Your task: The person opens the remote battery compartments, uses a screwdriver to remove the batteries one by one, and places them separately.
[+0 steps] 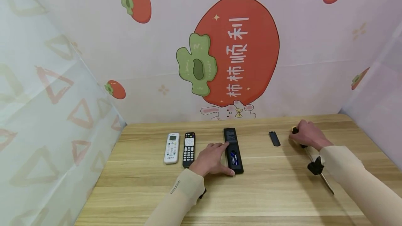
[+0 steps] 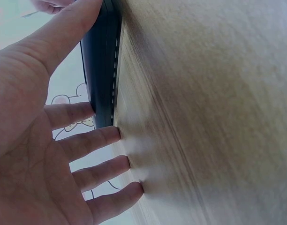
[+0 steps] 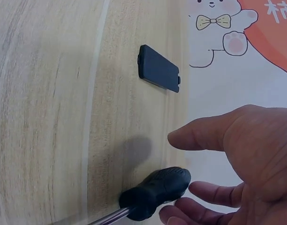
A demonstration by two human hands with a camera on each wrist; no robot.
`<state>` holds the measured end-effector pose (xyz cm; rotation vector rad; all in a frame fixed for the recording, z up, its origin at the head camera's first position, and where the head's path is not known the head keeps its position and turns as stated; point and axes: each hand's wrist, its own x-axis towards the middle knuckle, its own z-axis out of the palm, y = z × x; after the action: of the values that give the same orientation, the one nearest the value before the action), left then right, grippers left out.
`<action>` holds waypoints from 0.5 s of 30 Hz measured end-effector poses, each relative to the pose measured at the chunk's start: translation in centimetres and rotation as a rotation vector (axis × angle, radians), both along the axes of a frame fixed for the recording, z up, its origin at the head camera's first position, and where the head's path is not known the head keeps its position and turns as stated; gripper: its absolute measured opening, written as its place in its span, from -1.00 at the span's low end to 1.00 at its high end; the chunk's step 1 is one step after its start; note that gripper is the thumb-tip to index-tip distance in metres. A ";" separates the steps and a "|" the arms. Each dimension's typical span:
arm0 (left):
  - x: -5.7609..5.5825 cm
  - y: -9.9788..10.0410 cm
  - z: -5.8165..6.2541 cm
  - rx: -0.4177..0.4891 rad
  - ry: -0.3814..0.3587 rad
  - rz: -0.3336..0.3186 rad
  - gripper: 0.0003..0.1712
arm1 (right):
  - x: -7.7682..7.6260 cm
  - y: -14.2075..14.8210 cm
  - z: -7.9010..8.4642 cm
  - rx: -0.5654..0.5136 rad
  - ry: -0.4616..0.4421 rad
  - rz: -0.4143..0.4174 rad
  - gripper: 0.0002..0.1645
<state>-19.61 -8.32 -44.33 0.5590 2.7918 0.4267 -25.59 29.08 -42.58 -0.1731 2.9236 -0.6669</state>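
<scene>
A black remote control [image 1: 231,136] lies face down on the table, its battery bay uncovered and blue batteries [image 1: 234,158] showing inside. My left hand [image 1: 209,159] is at its left side, thumb and forefinger touching its edge, the other fingertips down on the wood. Over at the right, my right hand [image 1: 309,134] is at the dark handle of a screwdriver [image 3: 157,192]. Its thumb stands apart from the handle while the other fingers bend loosely beside it. Between the two hands lies a small black battery cover [image 1: 274,138].
Left of my left hand lie a white remote control [image 1: 171,148] with a small screen and a black remote control [image 1: 189,145] with white buttons. The wooden table [image 1: 251,198] meets a printed backdrop [image 1: 157,104] at its far edge. A black wrist camera [image 1: 315,166] partly covers the screwdriver's shaft.
</scene>
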 end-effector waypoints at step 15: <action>0.0 0.1 0.1 -0.014 0.007 -0.005 0.25 | 0.2 1.4 -0.6 0.063 -0.134 -0.030 -0.65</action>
<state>-19.59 -8.27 -44.28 0.5652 2.7978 0.4050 -25.35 30.48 -43.17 -0.0743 2.8190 -0.5671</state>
